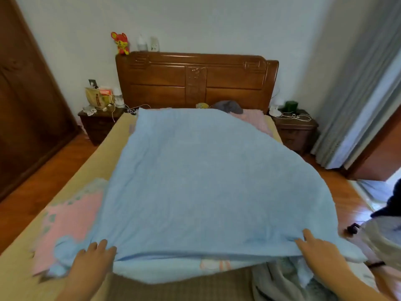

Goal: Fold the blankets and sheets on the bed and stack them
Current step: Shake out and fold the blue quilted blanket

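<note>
The light blue blanket (201, 181) billows over the bed (104, 148), its long axis running away toward the headboard (195, 81), while the left hand (91, 263) and right hand (319, 253) each pinch a near corner.

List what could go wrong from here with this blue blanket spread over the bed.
1. The blue blanket looks billowed, held only at its near edge by the left hand and right hand; it may land crooked, so the fold comes out uneven.
2. Its far edge lies close to the grey item by the headboard and might cover or drag it.
3. It overlaps the pink sheet, which may get bunched into the fold.
</note>
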### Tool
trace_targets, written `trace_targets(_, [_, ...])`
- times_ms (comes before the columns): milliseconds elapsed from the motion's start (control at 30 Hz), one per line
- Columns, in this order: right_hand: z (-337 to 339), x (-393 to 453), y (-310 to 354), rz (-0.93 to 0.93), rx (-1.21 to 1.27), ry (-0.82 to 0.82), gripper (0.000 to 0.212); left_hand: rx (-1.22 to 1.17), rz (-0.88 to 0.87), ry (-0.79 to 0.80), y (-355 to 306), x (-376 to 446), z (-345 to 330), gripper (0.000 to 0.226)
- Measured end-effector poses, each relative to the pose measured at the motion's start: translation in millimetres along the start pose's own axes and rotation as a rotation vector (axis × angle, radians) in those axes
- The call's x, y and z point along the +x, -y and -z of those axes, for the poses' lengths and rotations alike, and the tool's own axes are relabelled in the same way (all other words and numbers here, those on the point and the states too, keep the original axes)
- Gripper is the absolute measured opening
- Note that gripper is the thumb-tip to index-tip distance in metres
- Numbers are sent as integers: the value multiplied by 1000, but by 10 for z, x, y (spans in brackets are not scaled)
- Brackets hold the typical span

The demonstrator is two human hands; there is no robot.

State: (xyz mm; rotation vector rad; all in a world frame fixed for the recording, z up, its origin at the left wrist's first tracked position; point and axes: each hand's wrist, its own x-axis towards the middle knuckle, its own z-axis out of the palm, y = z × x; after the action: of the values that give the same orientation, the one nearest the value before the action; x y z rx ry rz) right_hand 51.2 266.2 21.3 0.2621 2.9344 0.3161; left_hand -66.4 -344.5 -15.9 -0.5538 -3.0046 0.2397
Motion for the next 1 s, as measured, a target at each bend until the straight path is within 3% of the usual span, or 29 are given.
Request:
trace_targets(133, [-845,-341,-360,60,-23,-92,16,17,28,24,23,-307,-229,26])
trace_targets(200, [-1198,-607,-554,100,-28,-72,23,2,62,50,118,-468,-421,19])
trace_targets(267, [-1137,-983,-613,-2,-77,-26,12,23,79,22,198,-577,-516,5])
trace_targets(367, [-686,-1272,-426,-93,48,240,51,29,-2,91,163,-622,-573,12])
trace_targets(433, [-522,-1343,-211,-106,-4,226,63,6,-93,200,-4,-615,-527,42])
trace_targets(500, [-442,-1418,13,-20,-42,248,67,-2,-174,220,-157,-634,-525,55])
trace_targets(567, [-528,-1542,39,48,-82,312,56,33,-193,224,-207,-743,-604,59])
trace_targets(633, [-535,-1731,-7,48,-198,402,46,95,-194,320,-258,-927,-500,55])
trace_targets(700, [-437,-1891,27,18,-452,576,30,235,-172,473,-289,-1176,-393,36])
trace_targets(800, [-516,-1965,-24,-134,-530,918,48,256,-112,517,-271,-1554,-416,27])
trace_targets(867, [-554,-1935,-123,-214,-530,968,52,196,-25,428,-138,-1740,-522,34])
trace_targets(933, [-498,-1844,-262,-320,-512,901,56,267,146,404,-46,-1854,-306,26])
trace_targets(1000, [-475,-1831,-340,-303,-582,832,56,378,245,426,-63,-1977,0,18])
